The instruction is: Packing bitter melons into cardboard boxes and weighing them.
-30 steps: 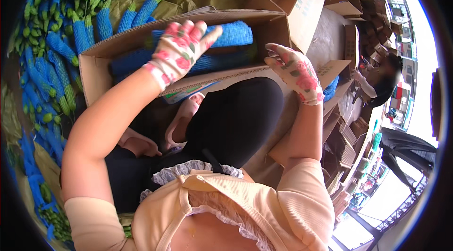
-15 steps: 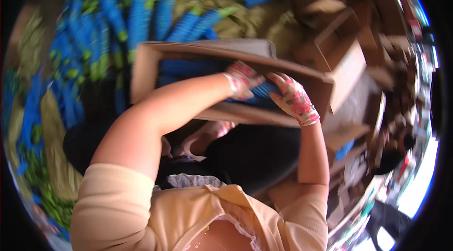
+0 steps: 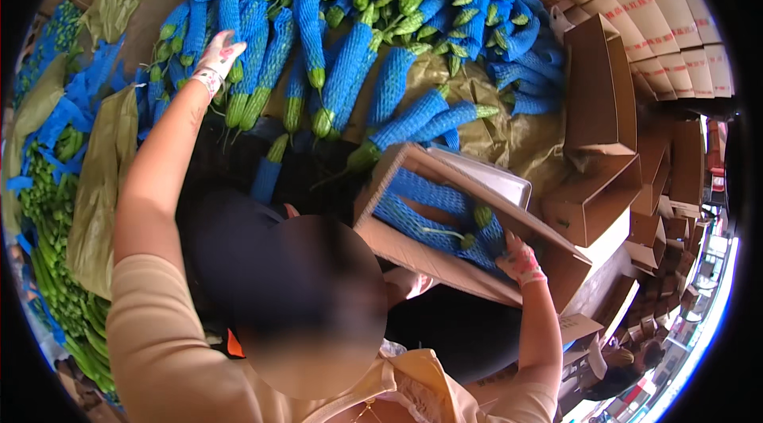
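My left hand [image 3: 218, 59], in a white glove with a pink flower print, reaches out to the far left. Its fingers are apart over bitter melons [image 3: 254, 49] in blue mesh sleeves, which lie in a large pile. My right hand [image 3: 521, 261], gloved alike, is inside the right part of a long open cardboard box [image 3: 445, 270] that sits tilted over my lap. Its fingers close round the near end of a sleeved bitter melon [image 3: 488, 234]; the fingertips are partly hidden. More sleeved bitter melons [image 3: 425, 191] lie lengthwise in the box.
Empty-looking cardboard boxes [image 3: 600, 93] stand at the right, with stacked printed cartons [image 3: 636, 5] behind. Olive sacking [image 3: 103, 192] and loose green produce [image 3: 52, 264] lie at the left. A pale tray [image 3: 493, 172] is behind the box. A blurred patch covers part of the middle.
My left hand has left the box and moved far left to the pile. My right hand has moved lower, still in the box. The box appears further right and more tilted.
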Demonstrator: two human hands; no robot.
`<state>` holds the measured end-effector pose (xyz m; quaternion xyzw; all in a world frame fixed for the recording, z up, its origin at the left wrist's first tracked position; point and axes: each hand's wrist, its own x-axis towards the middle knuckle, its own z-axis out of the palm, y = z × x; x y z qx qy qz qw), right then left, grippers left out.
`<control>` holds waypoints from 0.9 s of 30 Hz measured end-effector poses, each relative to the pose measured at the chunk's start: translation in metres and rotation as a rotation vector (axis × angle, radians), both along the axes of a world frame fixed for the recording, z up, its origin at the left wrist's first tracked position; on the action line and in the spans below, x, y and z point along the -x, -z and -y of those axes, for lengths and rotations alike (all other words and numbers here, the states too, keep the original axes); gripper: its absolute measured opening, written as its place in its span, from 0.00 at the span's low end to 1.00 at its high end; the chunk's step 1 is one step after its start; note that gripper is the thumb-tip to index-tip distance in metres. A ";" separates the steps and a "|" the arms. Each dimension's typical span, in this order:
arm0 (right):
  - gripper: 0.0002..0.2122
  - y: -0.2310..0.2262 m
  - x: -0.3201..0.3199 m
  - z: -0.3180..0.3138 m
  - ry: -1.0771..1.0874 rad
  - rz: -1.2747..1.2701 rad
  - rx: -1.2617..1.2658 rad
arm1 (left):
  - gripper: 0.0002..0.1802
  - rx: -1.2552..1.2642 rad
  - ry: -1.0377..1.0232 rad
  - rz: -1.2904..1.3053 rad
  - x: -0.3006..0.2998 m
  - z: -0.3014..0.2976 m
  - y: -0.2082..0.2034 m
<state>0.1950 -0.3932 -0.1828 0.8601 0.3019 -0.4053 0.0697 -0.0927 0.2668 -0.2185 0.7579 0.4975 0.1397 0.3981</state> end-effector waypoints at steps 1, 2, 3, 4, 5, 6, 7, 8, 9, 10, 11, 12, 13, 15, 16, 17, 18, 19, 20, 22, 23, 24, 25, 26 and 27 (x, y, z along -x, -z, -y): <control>0.40 0.003 0.004 0.014 -0.092 0.131 0.091 | 0.38 0.019 0.013 0.019 -0.004 -0.010 0.015; 0.40 -0.006 0.012 0.011 -0.035 0.148 0.106 | 0.42 -0.117 -0.032 -0.251 -0.004 -0.016 0.027; 0.40 -0.018 0.020 0.005 0.016 0.168 0.118 | 0.46 -0.255 -0.081 -0.519 -0.003 -0.026 0.038; 0.40 -0.018 0.026 0.014 0.013 0.205 0.041 | 0.53 -0.254 -0.078 -0.588 0.001 -0.048 0.055; 0.40 -0.020 0.032 0.023 0.014 0.245 -0.030 | 0.55 -0.208 -0.080 -0.598 -0.001 -0.057 0.064; 0.39 -0.031 0.041 0.012 0.105 0.226 -0.092 | 0.58 -0.151 -0.111 -0.546 0.011 -0.076 0.077; 0.37 -0.042 0.050 0.001 0.158 0.231 -0.115 | 0.60 -0.094 -0.143 -0.495 0.023 -0.093 0.091; 0.36 -0.055 0.058 -0.002 0.228 0.242 -0.109 | 0.65 0.023 -0.160 -0.517 0.016 -0.092 0.095; 0.35 -0.064 0.064 -0.006 0.295 0.245 -0.112 | 0.69 -0.037 -0.224 -0.644 0.001 -0.083 0.098; 0.35 -0.072 0.066 -0.011 0.294 0.254 -0.103 | 0.69 -0.088 -0.215 -0.645 -0.009 -0.075 0.100; 0.35 -0.082 0.070 -0.015 0.375 0.270 -0.134 | 0.70 -0.134 -0.201 -0.649 -0.012 -0.069 0.106; 0.34 -0.089 0.073 -0.017 0.455 0.287 -0.166 | 0.69 -0.131 -0.160 -0.583 -0.009 -0.068 0.107; 0.33 -0.094 0.072 -0.020 0.461 0.318 -0.219 | 0.69 -0.120 -0.154 -0.578 -0.003 -0.072 0.110; 0.30 -0.106 0.061 -0.030 0.317 0.424 -0.373 | 0.68 0.045 -0.117 -0.403 0.013 -0.083 0.113; 0.25 -0.118 0.056 -0.051 0.217 0.474 -0.316 | 0.67 0.214 -0.134 -0.219 0.020 -0.085 0.107; 0.22 -0.123 0.048 -0.065 0.217 0.463 -0.309 | 0.68 0.291 -0.068 -0.018 0.038 -0.103 0.122; 0.22 -0.131 0.051 -0.095 0.227 0.466 -0.367 | 0.68 0.287 -0.094 -0.053 0.039 -0.104 0.124; 0.21 -0.140 0.058 -0.126 0.236 0.476 -0.423 | 0.69 0.286 -0.118 -0.082 0.033 -0.098 0.120; 0.21 -0.148 0.063 -0.141 0.234 0.484 -0.405 | 0.68 0.164 -0.184 -0.331 0.014 -0.079 0.101; 0.19 -0.159 0.066 -0.161 -0.024 0.554 -0.484 | 0.64 0.140 -0.153 -0.239 0.015 -0.073 0.094; 0.19 -0.164 0.070 -0.169 -0.027 0.565 -0.486 | 0.63 0.182 -0.128 -0.088 0.023 -0.076 0.092; 0.19 -0.169 0.077 -0.171 -0.020 0.552 -0.480 | 0.60 0.298 -0.151 0.109 0.027 -0.078 0.088; 0.18 -0.176 0.084 -0.173 -0.010 0.537 -0.475 | 0.54 0.394 -0.102 0.227 0.039 -0.081 0.079; 0.19 -0.182 0.089 -0.177 0.063 0.470 -0.483 | 0.51 0.546 -0.083 0.356 0.058 -0.090 0.071; 0.19 -0.183 0.092 -0.171 0.068 0.471 -0.490 | 0.48 0.700 -0.056 0.495 0.075 -0.103 0.070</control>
